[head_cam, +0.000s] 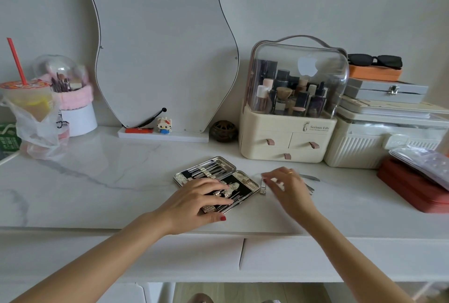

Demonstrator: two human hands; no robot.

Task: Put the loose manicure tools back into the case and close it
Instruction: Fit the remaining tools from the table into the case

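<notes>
The manicure case [217, 182] lies open flat on the marble tabletop [97, 181], and the left hand [198, 201] rests on its near half with fingers spread and nearly straight, pressing it steady rather than gripping anything. Just to the right of that hand, beside the case's edge, a nail clipper [263, 187] lies on the table; the right hand [285, 184] hovers over it, blurred, so I cannot tell whether its fingers already pinch a tool. Past the right hand's knuckles, a few more loose tools [309, 181] poke out. The step looks like gathering the loose pieces. The next move likely calls for a fine pinch on the thin clipper, then sliding it under a strap.
</notes>
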